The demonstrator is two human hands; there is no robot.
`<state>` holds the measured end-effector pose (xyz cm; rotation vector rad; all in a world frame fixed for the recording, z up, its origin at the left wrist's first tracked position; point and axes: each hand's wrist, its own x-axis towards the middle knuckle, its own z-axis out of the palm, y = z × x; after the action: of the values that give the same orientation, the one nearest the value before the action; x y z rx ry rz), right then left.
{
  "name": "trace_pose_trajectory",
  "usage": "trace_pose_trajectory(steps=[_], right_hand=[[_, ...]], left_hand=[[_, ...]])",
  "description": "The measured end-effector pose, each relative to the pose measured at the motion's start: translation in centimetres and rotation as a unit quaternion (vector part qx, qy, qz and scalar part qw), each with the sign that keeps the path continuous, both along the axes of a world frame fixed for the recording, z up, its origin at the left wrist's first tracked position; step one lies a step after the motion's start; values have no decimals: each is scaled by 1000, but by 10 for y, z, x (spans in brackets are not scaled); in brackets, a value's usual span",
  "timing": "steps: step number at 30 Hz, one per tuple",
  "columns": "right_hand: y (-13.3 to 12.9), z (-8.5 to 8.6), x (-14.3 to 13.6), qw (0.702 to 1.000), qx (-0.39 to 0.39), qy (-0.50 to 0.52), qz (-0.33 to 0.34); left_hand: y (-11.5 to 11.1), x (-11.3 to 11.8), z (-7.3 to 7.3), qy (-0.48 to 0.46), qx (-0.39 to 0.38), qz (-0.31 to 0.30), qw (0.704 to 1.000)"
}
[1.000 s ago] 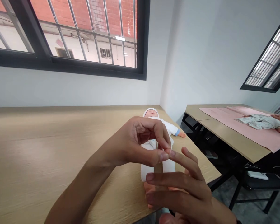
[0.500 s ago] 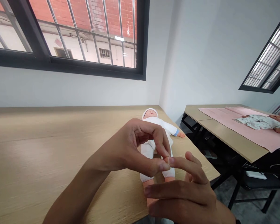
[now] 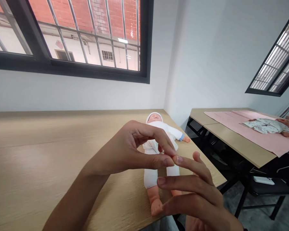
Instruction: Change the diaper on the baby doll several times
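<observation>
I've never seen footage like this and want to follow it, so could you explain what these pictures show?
There's no robot here: these are a person's bare hands, and every picture comes from one camera worn on their head, looking forward and down. The left hand brings thumb and forefinger together at a fingertip of the right hand. I can't tell whether anything tiny is pinched there. Beyond them, a doll in white lies face up on a wooden table. To the right, another doll lies on a pink cloth over a second table.
</observation>
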<state>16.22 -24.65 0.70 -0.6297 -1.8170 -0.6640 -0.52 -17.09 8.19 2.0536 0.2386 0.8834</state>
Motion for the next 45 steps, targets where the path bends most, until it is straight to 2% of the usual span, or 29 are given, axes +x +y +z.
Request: trace_pose_trajectory(steps=[4, 18, 23, 30, 35, 39, 45], right_hand=[[0, 0, -3, 996, -8, 45, 71], [-3, -2, -14, 992, -34, 92, 73], [1, -7, -7, 999, -10, 26, 44], [1, -1, -4, 994, -39, 31, 101], [2, -7, -3, 989, -46, 76, 118], [5, -10, 4, 988, -58, 68, 124], [2, 0, 7, 991, -51, 51, 115]], left_hand=[[-1, 0, -1, -6, -3, 5, 1000], [-2, 2, -3, -35, -5, -16, 999], [-4, 2, -2, -43, 6, 3, 999], [-5, 4, -4, -60, 14, -6, 998], [-5, 4, -4, -48, 22, 21, 998], [-2, 5, -3, -36, 25, 21, 999], [-1, 4, -2, -26, 12, 7, 1000]])
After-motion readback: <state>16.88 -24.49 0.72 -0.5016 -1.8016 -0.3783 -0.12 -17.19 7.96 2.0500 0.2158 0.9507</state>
